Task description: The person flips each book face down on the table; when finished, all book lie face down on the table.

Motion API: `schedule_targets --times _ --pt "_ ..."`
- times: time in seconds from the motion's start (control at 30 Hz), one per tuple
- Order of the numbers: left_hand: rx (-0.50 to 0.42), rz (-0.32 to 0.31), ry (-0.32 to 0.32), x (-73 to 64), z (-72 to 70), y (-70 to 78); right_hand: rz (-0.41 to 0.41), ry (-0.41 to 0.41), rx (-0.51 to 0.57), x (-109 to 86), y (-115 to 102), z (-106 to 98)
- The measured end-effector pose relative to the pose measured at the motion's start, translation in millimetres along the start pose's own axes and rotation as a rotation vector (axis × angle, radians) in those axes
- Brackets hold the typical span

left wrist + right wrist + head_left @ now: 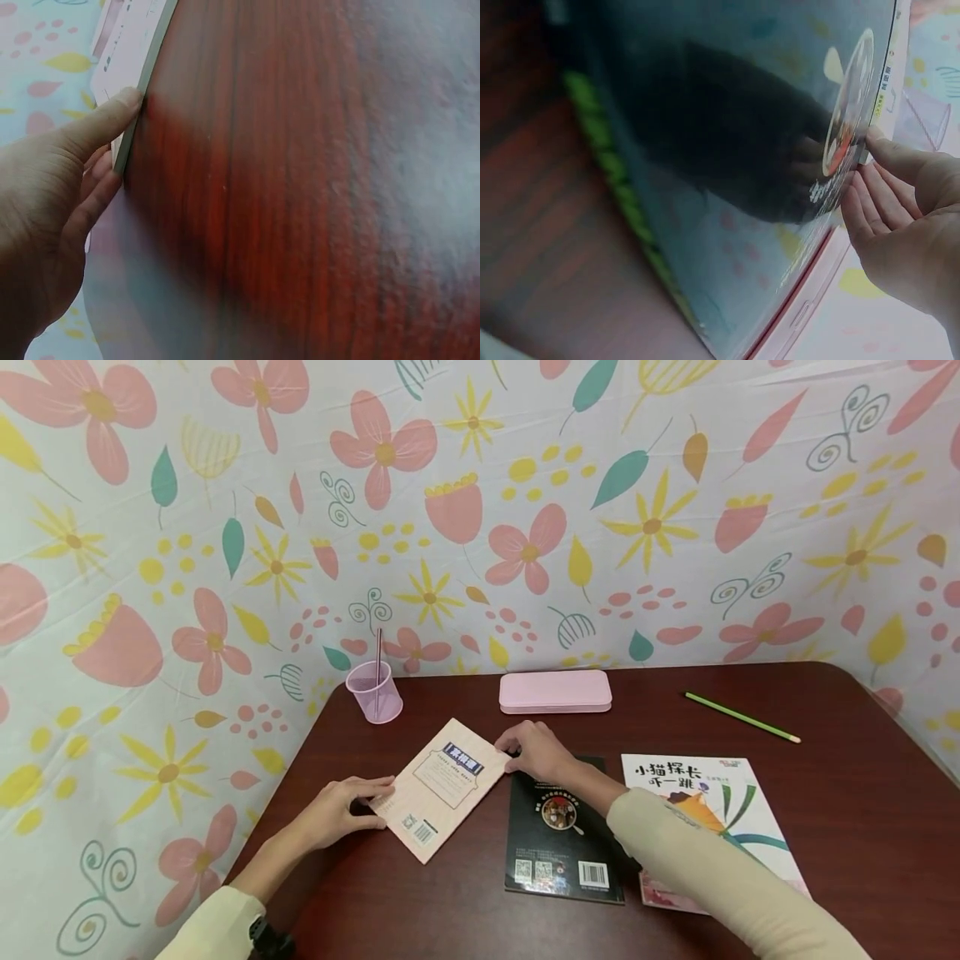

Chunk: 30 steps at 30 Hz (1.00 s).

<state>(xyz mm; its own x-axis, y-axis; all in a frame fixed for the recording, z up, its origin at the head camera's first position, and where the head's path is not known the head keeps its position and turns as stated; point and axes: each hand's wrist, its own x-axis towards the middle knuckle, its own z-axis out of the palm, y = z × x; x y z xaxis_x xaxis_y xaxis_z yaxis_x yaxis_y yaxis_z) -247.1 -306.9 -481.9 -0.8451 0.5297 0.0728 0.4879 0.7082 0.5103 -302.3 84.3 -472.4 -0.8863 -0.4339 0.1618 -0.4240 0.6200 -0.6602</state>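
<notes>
A cream paperback book (452, 789) with a blue title block and a barcode lies at an angle on the dark wooden table. My left hand (337, 812) grips its lower left corner, thumb on one side and fingers on the other; the left wrist view shows this hand (52, 202) at the book's edge (135, 127). At the upper right corner my right hand (542, 752) pinches the same book, its forearm crossing over a black book (555, 852). In the right wrist view the right hand (907, 202) shows beyond the glossy black cover (727, 150).
Right of the black book lies a white picture book (720, 793), partly under the right sleeve. A pink pencil case (555, 692) stands at the back, a pink mesh pen cup (375, 693) at the back left. A green pencil (742, 717) lies at the back right.
</notes>
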Motion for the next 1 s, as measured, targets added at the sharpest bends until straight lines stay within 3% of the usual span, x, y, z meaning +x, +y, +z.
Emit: schedule_targets --times 0.2,0.4,0.67,0.87,1.0 --pt "-0.133 0.028 -0.012 -4.2 1.2 -3.8 0.032 -0.009 -0.004 9.9 1.5 0.8" --pt "-0.214 0.048 -0.008 -6.8 4.1 -2.5 0.005 -0.017 -0.014 15.5 3.2 -1.0" --pt "-0.238 0.102 -0.001 -12.7 8.4 5.8 0.009 -0.015 0.004 18.1 6.4 0.0" --pt "-0.191 0.156 0.024 -17.8 13.0 10.2 0.02 -0.006 0.058 20.6 7.8 -1.0" --pt "-0.164 0.156 0.018 -20.9 14.0 13.5 0.034 -0.002 0.093 22.1 7.4 -0.8"
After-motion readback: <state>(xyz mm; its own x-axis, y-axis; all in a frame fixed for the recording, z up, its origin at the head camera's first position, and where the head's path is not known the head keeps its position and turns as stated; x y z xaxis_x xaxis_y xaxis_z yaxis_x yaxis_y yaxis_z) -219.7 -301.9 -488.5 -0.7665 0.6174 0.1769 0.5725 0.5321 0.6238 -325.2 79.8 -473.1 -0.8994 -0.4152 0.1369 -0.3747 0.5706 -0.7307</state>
